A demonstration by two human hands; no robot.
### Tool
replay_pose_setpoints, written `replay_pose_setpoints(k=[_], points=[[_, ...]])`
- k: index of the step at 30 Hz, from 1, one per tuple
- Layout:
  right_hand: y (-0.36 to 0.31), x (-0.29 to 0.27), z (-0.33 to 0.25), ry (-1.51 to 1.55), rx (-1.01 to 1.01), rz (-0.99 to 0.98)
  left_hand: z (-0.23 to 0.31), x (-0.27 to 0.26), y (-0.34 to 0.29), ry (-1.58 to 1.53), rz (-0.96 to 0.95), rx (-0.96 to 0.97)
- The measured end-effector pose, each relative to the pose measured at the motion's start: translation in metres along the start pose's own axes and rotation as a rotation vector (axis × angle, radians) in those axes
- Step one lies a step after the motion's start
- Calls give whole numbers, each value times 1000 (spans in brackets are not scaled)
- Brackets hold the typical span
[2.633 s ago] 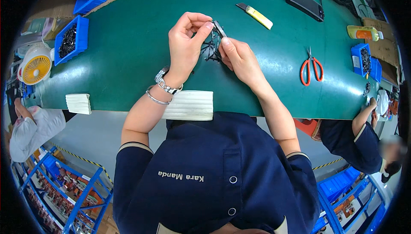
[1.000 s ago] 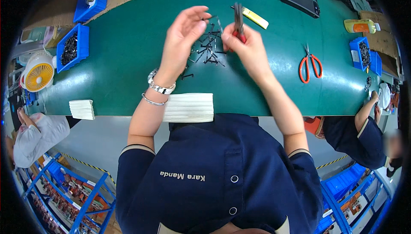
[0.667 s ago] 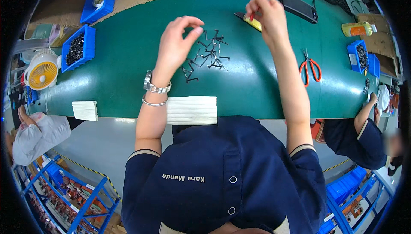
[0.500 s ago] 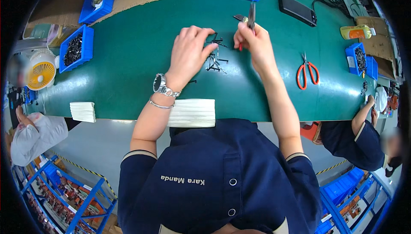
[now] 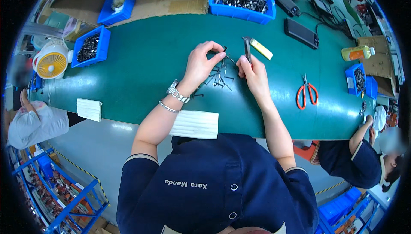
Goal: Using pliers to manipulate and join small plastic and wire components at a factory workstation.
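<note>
My left hand (image 5: 201, 65), wearing a watch, pinches a small thin black part (image 5: 225, 49) between thumb and forefinger. Below those fingertips, a loose pile of small black and silver parts (image 5: 220, 78) lies on the green table; my hand hides some of it. Just right of the pile, my right hand (image 5: 254, 76) is closed around pliers (image 5: 247, 50), their dark metal jaws pointing away from me. A yellow-handled cutter knife (image 5: 262, 49) rests on the table beyond my right hand.
Red-handled snips (image 5: 302, 97) lie to the right. Blue bins of small parts stand at the far middle (image 5: 242, 13), left (image 5: 101, 47) and right (image 5: 355, 89). Folded white cloth (image 5: 195, 125) sits at the near edge. Co-workers sit at both sides.
My left hand now lifts a small part in a pinch instead of hovering over the pile. The pliers have turned, and my right hand uncovers the knife. The whole view has shifted slightly.
</note>
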State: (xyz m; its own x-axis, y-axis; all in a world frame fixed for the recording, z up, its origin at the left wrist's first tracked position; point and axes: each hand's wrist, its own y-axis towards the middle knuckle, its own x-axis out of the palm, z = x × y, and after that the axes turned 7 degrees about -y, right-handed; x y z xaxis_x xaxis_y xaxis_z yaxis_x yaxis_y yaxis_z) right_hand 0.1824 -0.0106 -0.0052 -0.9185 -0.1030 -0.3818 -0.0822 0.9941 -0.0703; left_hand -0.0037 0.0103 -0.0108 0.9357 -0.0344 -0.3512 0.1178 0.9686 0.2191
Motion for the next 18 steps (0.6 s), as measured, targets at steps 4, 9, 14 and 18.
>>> replay_pose_setpoints(k=[4,9,14,18], points=[[-5,2,-3,30,-19,-131,-2,-3,0,-438,9,-119],[-9,5,-11,141,-5,-239,4,-9,4,-597,45,-78],[-11,6,-22,267,46,-425,9,-20,4,-556,42,-21],[-16,4,-15,299,103,-457,15,-12,2,-493,-20,-2]])
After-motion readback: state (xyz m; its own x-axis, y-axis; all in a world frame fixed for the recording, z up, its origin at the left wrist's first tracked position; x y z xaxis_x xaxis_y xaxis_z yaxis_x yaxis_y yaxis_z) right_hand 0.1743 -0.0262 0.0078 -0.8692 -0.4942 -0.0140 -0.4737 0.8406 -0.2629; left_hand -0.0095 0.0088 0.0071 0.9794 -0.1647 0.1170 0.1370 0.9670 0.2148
